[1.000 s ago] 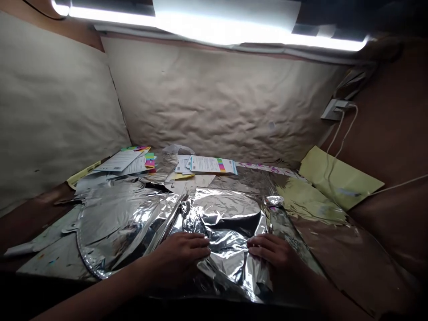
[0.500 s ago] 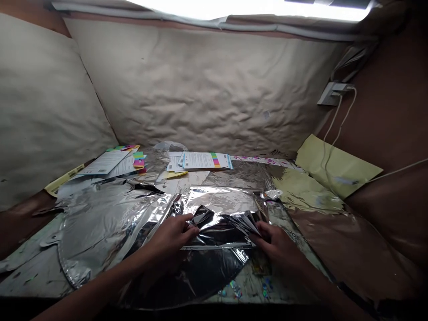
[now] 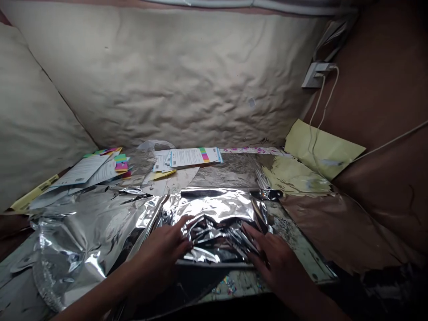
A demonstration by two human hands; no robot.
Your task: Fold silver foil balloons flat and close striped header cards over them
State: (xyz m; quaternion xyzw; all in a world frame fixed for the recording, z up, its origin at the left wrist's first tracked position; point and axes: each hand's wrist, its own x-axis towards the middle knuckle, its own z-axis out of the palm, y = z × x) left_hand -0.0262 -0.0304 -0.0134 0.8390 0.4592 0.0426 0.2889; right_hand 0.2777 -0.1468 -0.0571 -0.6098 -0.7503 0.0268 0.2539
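Observation:
A shiny silver foil bag (image 3: 217, 206) lies in front of me on the worktable, its near part bunched into creases. My left hand (image 3: 167, 243) is closed on the bag's left side, with thumb and forefinger at the crumpled folds. On the right side, my right hand (image 3: 276, 258) grips the creased foil with fingers bent; its fingertips are partly hidden. Beside my left forearm spreads a large silver foil sheet (image 3: 83, 232) with a rounded, crimped edge. Dark material (image 3: 187, 285) shows beneath the bag near the table's front edge.
Printed cards with coloured bands (image 3: 189, 157) lie behind the bag, and more printed cards (image 3: 82, 171) sit at the back left. Yellow paper (image 3: 323, 149) leans at the right below a wall socket (image 3: 316, 75) with white cables. Brown sheeting (image 3: 321, 227) covers the right side.
The view has tilted downward and shifted right. Dark folded edges between my hands have become a flatter, crumpled bunch of foil, and both hands now lie lower over it.

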